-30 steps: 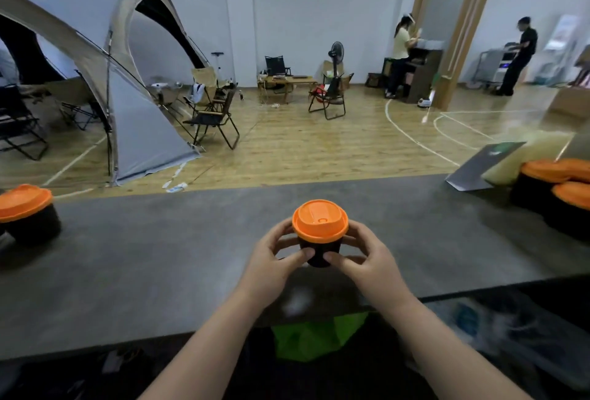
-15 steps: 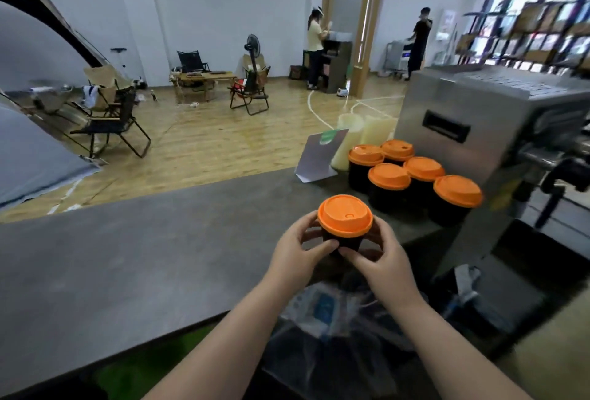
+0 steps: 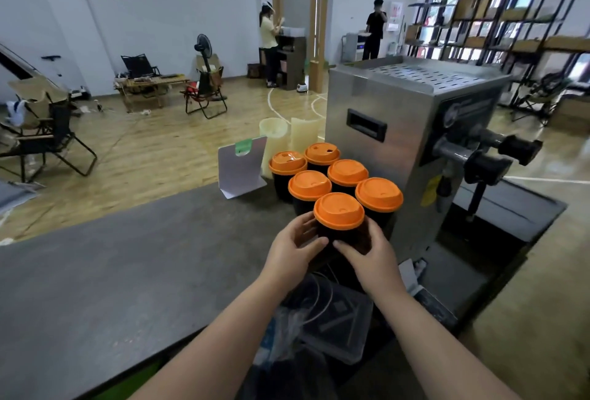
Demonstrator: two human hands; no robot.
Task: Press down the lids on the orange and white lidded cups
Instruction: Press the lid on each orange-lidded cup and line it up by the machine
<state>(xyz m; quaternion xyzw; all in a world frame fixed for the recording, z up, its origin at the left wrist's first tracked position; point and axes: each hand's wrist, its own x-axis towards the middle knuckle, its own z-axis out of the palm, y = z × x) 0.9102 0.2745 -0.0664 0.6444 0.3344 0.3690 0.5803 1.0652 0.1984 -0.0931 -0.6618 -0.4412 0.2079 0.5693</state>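
Observation:
A dark cup with an orange lid [image 3: 338, 210] is gripped from both sides: my left hand [image 3: 293, 248] curls round its left wall and my right hand [image 3: 370, 254] round its right wall, thumbs on the near side. It is at the near edge of a cluster of several more dark cups with orange lids [image 3: 346, 173] on the grey counter [image 3: 127, 272]. Whether the held cup rests on the counter is hidden by my hands. No white-lidded cup is in view.
A steel machine [image 3: 412, 131] with black tap handles stands right of the cups. A white card stand [image 3: 241, 165] and pale cup stacks [image 3: 287, 136] sit behind them. Clear plastic containers [image 3: 329, 313] lie below the counter edge. Two people stand far across the room.
Both hands carried the cup rightwards along the counter, from its middle to the cup cluster beside the steel machine; the view swung right with it.

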